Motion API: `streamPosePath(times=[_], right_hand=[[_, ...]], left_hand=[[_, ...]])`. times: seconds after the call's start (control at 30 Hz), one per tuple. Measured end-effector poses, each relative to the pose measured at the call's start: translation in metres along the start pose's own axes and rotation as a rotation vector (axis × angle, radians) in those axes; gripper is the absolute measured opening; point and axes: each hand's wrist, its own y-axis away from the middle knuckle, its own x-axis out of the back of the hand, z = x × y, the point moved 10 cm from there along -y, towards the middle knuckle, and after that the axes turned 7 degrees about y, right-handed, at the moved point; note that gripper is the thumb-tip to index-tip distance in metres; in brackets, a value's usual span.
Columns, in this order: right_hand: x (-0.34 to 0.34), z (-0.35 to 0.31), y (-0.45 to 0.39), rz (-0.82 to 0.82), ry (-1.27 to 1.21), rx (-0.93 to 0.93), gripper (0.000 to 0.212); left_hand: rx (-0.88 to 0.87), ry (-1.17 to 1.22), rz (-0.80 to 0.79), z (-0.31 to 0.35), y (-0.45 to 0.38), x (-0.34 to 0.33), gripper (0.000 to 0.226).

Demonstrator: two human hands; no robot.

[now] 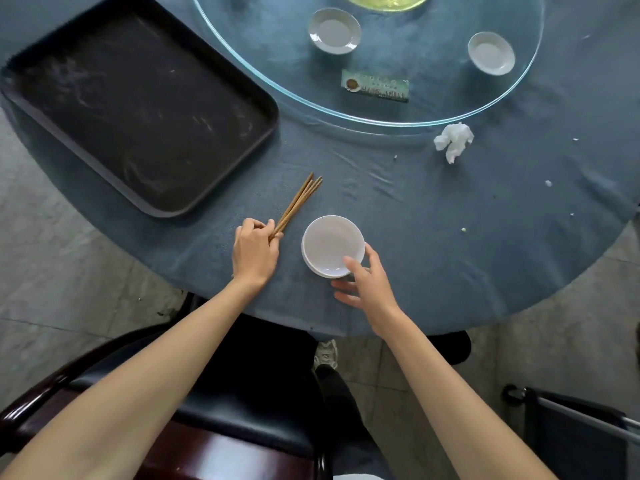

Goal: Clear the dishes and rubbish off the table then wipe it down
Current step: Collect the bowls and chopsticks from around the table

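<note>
Left grip: my fingers pinch the near ends of the chopsticks, a bundle lying on the table and fanning up and away from the hand.

Right grip: thumb over the near rim of the plates, fingers curled under the edge; a small white stack, just right of the left grip.

Tray: black, smeared, beyond and left of the left grip, near the chopstick tips.

Tissue: crumpled, white, well beyond the right grip, just outside the glass turntable.

On the turntable: two white saucers, well apart, and a green card between them, nearer my side.

Crumbs: scattered on the cloth far right of the right grip.

Chair: dark, under my forearms.
</note>
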Motion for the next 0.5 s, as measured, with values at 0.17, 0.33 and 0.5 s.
streamPosePath(times=[0.17, 0.33, 0.5], right_hand=[[-0.006, -0.003, -0.005, -0.119, -0.098, -0.008, 0.056], [-0.003, -0.001, -0.007, -0.146, -0.148, -0.020, 0.064], [0.002, -0.003, -0.005, -0.170, -0.167, -0.004, 0.061]], left_hand=[[-0.013, -0.085, -0.024, 0.013, -0.003, -0.002, 0.032], [0.077, -0.168, -0.079, 0.020, -0.005, -0.007, 0.024], [0.100, -0.255, -0.181, 0.012, 0.003, -0.017, 0.024]])
